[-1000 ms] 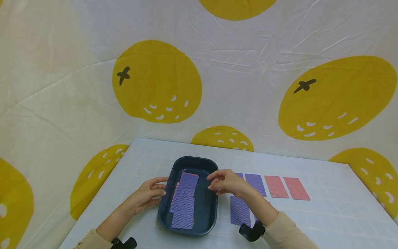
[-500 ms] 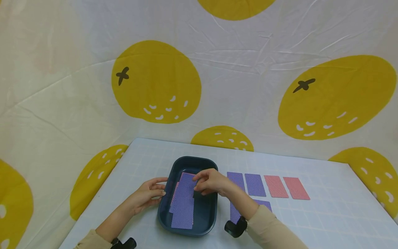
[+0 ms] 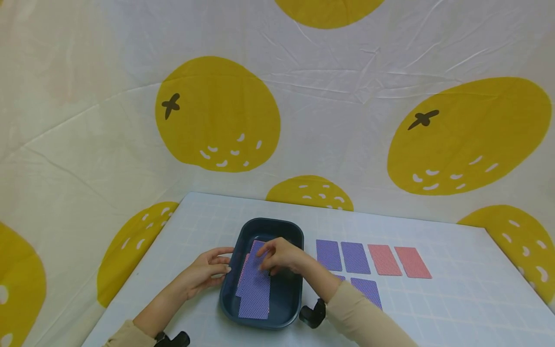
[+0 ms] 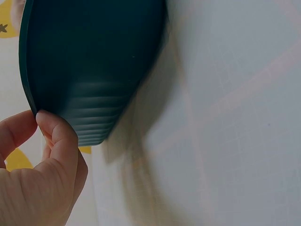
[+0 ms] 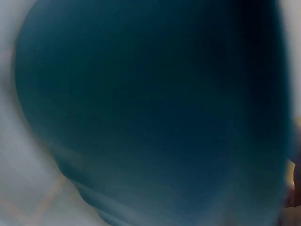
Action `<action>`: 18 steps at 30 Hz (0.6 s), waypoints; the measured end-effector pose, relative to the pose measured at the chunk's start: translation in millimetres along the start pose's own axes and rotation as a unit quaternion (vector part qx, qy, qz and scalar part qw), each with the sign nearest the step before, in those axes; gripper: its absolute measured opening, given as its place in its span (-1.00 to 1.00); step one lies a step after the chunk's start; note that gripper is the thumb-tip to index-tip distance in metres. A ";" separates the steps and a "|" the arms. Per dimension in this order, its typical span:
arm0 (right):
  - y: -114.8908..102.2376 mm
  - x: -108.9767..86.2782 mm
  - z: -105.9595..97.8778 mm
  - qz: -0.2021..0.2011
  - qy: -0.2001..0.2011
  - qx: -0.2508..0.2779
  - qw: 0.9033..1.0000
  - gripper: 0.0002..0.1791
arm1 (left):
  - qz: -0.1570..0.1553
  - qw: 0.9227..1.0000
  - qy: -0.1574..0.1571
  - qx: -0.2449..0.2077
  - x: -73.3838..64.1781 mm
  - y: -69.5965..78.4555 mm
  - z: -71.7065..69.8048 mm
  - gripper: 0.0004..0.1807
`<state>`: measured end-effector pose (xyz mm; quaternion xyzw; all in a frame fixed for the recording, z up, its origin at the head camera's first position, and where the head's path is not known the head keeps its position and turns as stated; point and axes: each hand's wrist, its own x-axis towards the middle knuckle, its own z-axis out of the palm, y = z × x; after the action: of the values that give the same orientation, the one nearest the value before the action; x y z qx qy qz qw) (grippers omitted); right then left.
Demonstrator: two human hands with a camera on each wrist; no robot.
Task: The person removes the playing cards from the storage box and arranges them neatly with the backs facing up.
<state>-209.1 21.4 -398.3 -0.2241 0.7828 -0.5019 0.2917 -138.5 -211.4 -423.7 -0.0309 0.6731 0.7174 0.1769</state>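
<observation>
A dark blue-green tray (image 3: 287, 303) stands on the table, with overlapping purple-backed playing cards (image 3: 254, 302) inside and a pink edge showing under them. My left hand (image 3: 203, 271) holds the tray's left side; in the left wrist view, thumb and finger pinch its rim (image 4: 29, 94). Over the tray, my right hand (image 3: 283, 256) reaches down with loosely bent fingers right at the upper cards, hiding part of them. Nothing shows between those fingers. The tray's outer wall (image 5: 141, 103) fills most of the right wrist view, where the right hand is mostly hidden.
Right of the tray lies a row of two purple cards (image 3: 355, 257) and two red cards (image 3: 385, 260). Below them are more purple cards (image 3: 366, 290), partly covered by my right sleeve (image 3: 368, 313). A white sheet with yellow fruit prints (image 3: 217, 113) hangs behind the table (image 3: 459, 260).
My right hand has moved left from the tray's right rim to over the cards inside. My left hand and the tray have stayed in place.
</observation>
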 end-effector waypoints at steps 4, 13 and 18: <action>3.1 1.4 6.1 0.004 0.000 -0.032 0.999 -0.70 | 0.000 1.000 -0.001 0.001 0.3 -0.7 -0.7 -0.32; 12.2 -4.1 24.0 0.019 0.026 -0.164 0.986 -0.62 | 0.001 1.000 -0.005 -0.001 0.9 -1.7 -1.1 -0.33; 14.8 -7.8 32.3 0.012 0.042 -0.232 0.972 -0.51 | 0.002 1.000 -0.004 0.001 0.6 -1.4 -0.6 -0.33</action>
<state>-182.2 11.1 -420.6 -0.2549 0.8922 -0.3118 0.2043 -138.7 -211.9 -425.3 -0.0268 0.6729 0.7174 0.1785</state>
